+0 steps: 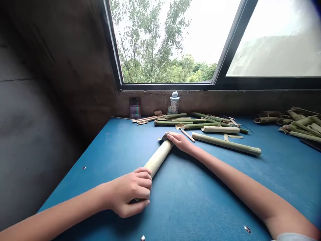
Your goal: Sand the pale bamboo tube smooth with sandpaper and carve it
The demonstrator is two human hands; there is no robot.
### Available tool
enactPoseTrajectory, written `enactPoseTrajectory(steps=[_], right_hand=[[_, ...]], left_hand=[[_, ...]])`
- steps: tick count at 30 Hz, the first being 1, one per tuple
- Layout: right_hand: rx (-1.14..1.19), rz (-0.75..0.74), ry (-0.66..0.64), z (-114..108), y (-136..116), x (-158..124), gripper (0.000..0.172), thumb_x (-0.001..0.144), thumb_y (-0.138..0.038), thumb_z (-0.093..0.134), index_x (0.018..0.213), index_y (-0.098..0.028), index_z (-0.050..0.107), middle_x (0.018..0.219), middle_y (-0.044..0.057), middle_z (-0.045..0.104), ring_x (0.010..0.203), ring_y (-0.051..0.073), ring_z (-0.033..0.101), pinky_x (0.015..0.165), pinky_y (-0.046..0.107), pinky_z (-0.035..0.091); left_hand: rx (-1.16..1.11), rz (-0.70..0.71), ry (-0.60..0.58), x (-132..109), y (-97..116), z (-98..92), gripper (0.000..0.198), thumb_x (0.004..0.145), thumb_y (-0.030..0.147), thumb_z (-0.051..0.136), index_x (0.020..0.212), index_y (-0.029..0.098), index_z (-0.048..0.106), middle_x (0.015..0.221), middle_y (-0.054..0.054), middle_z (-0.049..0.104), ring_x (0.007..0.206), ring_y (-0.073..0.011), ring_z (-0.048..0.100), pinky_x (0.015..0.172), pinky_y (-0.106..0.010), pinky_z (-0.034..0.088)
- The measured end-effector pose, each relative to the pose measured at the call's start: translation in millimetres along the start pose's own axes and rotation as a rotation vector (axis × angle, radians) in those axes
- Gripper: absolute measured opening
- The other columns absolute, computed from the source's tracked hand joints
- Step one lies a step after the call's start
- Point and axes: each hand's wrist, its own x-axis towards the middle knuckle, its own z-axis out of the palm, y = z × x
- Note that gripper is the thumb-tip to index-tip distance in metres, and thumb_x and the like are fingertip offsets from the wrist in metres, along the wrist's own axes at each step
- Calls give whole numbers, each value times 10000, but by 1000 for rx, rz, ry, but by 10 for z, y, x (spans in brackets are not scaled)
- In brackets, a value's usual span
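Observation:
A pale, peeled bamboo tube (159,157) lies slanted across the blue tabletop, pointing away from me. Its near end is wrapped by the curled fingers of my left hand (134,192). At the far end, my right hand (179,140) is bent over the tube with its fingers together. Under those fingertips shows a small dark, thin edge, perhaps a blade, too small to tell. A light curl, like a shaving, sticks out beside it. Beyond my right wrist lies another bamboo tube (225,144), greenish and whole.
Green bamboo lengths (175,123), thin sticks (146,119) and scraps lie along the back of the blue table (190,204). A heap of split bamboo (301,122) is at the right. A lighthouse-shaped jar (174,103) and a phone-like object (134,107) stand by the wall under the window.

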Motion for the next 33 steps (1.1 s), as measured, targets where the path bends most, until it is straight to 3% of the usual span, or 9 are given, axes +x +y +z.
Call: enactPoseTrajectory(steps=[3, 6, 8, 11, 17, 20, 23, 30, 33], right_hand=[[-30, 52, 36, 22, -13, 7, 589, 1037, -582, 330, 994, -156, 734, 978, 86, 756, 948, 252, 704, 929, 397, 534], [-62, 96, 91, 54, -14, -28, 570, 1025, -586, 351, 1021, -166, 736, 1053, 111, 754, 1049, 300, 693, 1001, 457, 506], [-74, 116, 120, 82, -17, -54, 543, 1016, -578, 380, 1096, -174, 734, 1189, 133, 732, 1198, 337, 644, 1084, 500, 453], [-77, 137, 153, 124, -36, -63, 518, 1011, -556, 401, 1156, -184, 731, 1291, 135, 698, 1309, 350, 580, 1139, 524, 408], [-70, 136, 153, 164, -83, -67, 482, 1040, -492, 367, 1138, -210, 746, 1203, 87, 749, 1183, 307, 678, 1056, 489, 509], [-86, 122, 149, 192, -132, -143, 492, 1031, -501, 392, 1188, -184, 734, 1320, 116, 688, 1272, 319, 625, 1102, 507, 479], [-114, 105, 146, 231, -221, -233, 480, 1036, -482, 396, 1230, -185, 719, 1392, 117, 633, 1336, 303, 571, 1147, 497, 448], [-221, 118, 177, 305, -388, -252, 410, 1042, -379, 423, 1261, -169, 698, 1345, 136, 665, 1372, 336, 523, 1164, 597, 410], [-258, 15, 125, 448, -620, -289, 380, 1047, -330, 426, 1284, -171, 677, 1341, 138, 666, 1337, 314, 567, 1175, 593, 398]], left_hand=[[432, -160, 26, -149, -121, -15, 176, 952, 219, 501, 1030, 217, 659, 1048, -81, 687, 1038, -239, 615, 1065, -424, 412], [754, -495, -6, -235, -304, 11, 401, 1000, 295, 489, 1376, 177, 561, 1336, -159, 594, 1172, -323, 584, 931, -457, 487], [817, -692, -96, -255, -420, 23, 488, 1013, 366, 473, 1447, 146, 500, 1254, -178, 618, 1017, -312, 638, 767, -409, 520], [791, -847, -195, -234, -522, -3, 520, 1024, 450, 426, 1429, 135, 513, 1086, -152, 645, 851, -275, 650, 667, -358, 503], [443, -988, -215, -186, -481, -242, 487, 1025, 544, 366, 1330, 219, 563, 983, -81, 652, 826, -245, 657, 625, -298, 446], [318, -1027, -218, -237, -482, -362, 506, 1022, 581, 333, 1315, 254, 584, 984, -69, 665, 850, -238, 654, 639, -294, 428], [365, -1043, -222, -299, -504, -374, 515, 1017, 570, 377, 1398, 271, 552, 1013, -75, 666, 896, -241, 653, 640, -284, 426], [751, -996, -195, -131, -194, 89, 574, 965, 454, 581, 1479, 205, 525, 896, -97, 674, 759, -230, 656, 526, -273, 392], [866, -921, -113, -34, -24, 277, 606, 950, 457, 596, 1486, 185, 518, 785, -68, 627, 625, -202, 611, 457, -274, 342]])
